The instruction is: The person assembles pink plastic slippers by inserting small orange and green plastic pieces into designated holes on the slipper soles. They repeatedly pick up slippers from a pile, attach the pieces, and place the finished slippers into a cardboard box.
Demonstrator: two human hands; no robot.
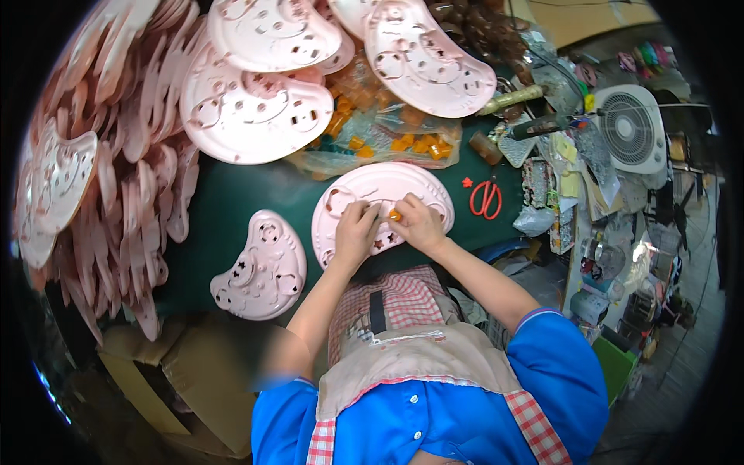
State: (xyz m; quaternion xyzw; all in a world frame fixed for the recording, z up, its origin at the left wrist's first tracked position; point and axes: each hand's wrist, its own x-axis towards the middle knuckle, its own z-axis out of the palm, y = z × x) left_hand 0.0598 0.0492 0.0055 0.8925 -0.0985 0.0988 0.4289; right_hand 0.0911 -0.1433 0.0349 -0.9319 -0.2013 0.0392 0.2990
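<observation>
Both hands are pressed on a pink plastic panel [364,194]: the left hand [355,231] steadies it flat, while a small orange piece [395,215] is pinched by the right hand [418,223]. It looks light, stiff and smooth, best held by its rim.

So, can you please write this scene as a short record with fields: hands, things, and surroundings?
left hand: rests on pink panel
right hand: on the same panel, pinching small orange part
table: green
second panel: lies left of the hands
pile: pink panels at far left
bag: clear, with orange parts, behind the panel
scissors: red, right of the panel
fan: white, far right
</observation>
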